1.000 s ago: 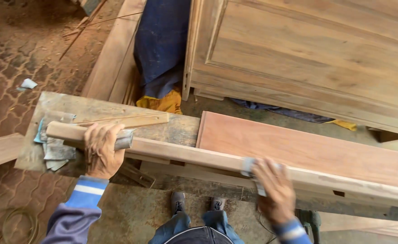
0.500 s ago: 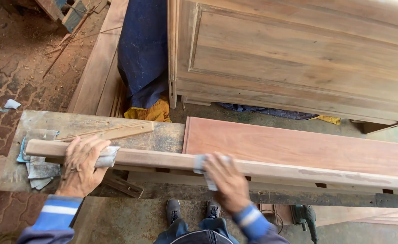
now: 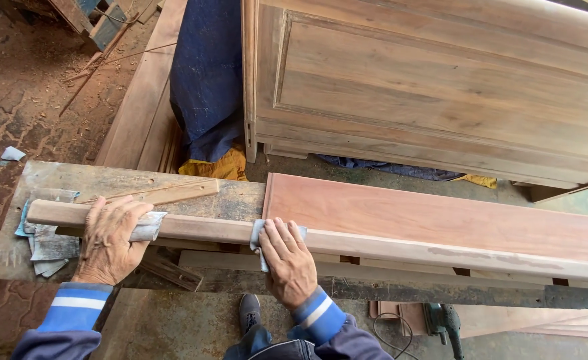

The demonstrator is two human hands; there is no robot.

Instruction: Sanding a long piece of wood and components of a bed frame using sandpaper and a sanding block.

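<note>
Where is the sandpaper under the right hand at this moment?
In the head view, the sandpaper sits near frame centre, wrapped over the long wooden rail under the right hand, just in front of the reddish board.

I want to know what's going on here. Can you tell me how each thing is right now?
Left hand: pressing a grey sheet on the long wooden rail.
Right hand: flat on sandpaper wrapped over the rail.
Rail: lying across the workbench.
Spare sandpaper sheets: piled loose.
Power sander: lying on the floor.
</note>
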